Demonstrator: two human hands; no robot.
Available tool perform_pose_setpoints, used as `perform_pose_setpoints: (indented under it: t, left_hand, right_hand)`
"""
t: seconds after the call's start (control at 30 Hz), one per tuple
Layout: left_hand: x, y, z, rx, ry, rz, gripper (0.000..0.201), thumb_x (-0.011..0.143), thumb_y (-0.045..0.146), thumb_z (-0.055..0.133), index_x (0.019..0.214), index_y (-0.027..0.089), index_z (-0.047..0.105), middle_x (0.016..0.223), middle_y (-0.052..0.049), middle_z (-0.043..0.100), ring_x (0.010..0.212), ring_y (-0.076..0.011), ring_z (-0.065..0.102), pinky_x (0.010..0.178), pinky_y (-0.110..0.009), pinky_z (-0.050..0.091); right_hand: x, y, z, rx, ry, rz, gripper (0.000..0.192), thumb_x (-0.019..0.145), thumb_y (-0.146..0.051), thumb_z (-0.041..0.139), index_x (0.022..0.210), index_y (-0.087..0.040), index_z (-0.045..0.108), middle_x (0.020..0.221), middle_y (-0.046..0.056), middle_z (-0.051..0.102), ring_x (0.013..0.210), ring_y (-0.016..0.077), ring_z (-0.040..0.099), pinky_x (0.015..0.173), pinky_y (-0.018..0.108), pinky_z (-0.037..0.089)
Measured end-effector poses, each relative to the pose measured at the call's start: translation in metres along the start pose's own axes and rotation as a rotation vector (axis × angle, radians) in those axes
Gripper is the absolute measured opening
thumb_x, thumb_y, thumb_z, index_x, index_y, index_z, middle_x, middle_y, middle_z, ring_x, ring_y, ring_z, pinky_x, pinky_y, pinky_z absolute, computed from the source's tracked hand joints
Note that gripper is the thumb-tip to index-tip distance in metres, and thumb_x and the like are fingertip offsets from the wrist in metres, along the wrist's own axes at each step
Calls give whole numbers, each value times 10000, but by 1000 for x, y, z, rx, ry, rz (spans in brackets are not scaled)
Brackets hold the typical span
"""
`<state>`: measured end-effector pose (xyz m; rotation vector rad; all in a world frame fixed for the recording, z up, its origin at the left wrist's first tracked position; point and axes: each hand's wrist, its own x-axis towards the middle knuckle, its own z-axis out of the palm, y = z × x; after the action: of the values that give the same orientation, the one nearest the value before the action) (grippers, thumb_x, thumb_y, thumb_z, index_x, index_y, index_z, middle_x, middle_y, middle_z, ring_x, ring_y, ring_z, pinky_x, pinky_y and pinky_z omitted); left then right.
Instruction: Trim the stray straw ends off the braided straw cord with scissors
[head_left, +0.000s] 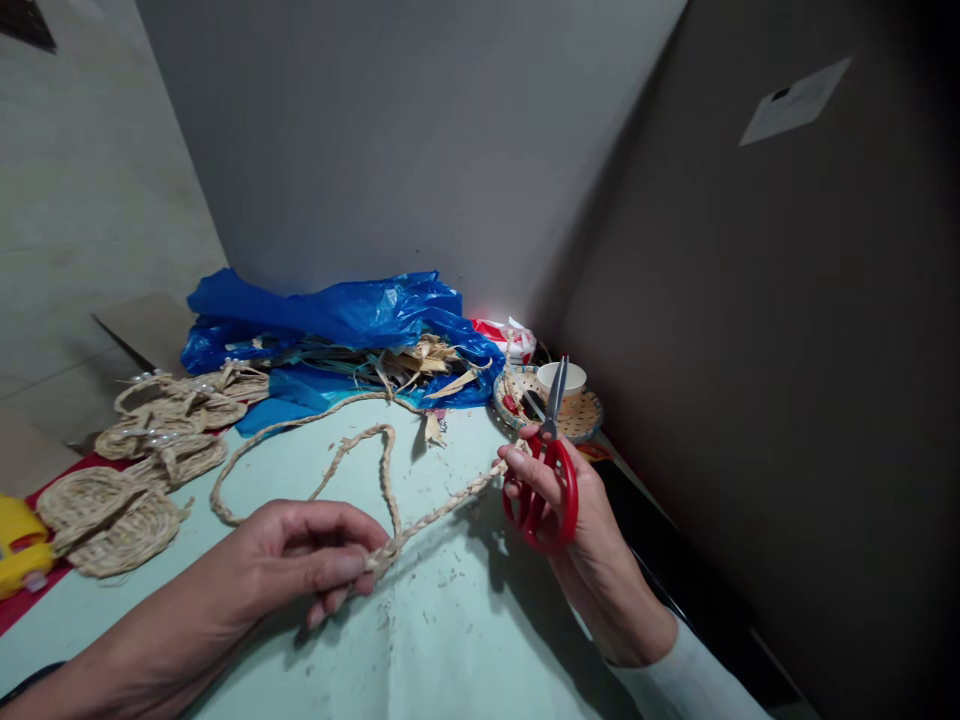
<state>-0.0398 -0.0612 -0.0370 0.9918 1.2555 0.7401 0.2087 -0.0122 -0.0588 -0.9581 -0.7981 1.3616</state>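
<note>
Head view: I see a pale-tan braided straw cord [450,503] strung between the hands over the mint-green tabletop [465,640], long axis rising rightward. Knobbly, matte; slack loops behind. Left hand [300,560] pinches it; right hand [589,505] pinches its right end, also gripping red-handled steel scissors [550,428], blades up.

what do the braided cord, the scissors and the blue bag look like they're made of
Braided cord: probably dried plant fibre, matte, with pale, uneven strands.
Scissors: grey, shiny blades suggest steel; smooth red handles look like plastic.
Blue bag: likely thin plastic film, glossy and crinkled.
</note>
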Motion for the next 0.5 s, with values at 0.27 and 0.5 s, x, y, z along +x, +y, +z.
perform_pose_setpoints:
  t: [0.27,0.5]
  left_hand:
    - [7,4,-3,288,-69,163,298,727,454,809,725,217,628,664,28,556,621,-154,489,578,-237,389]
    - [6,-5,6,228,-42,158,350,773,508,745,924,192,735,608,27,593,532,-138,506,520,-242,381]
  right_hand:
    - [-6,9,7,46,-86,0,502,683,-293,923,1035,-222,572,796,-26,695,666,106,641,604,186,504]
    - [-10,13,15,41,-115,-7,529,638,-286,932,1001,-224,552,804,-9,730,718,148,686,652,234,517]
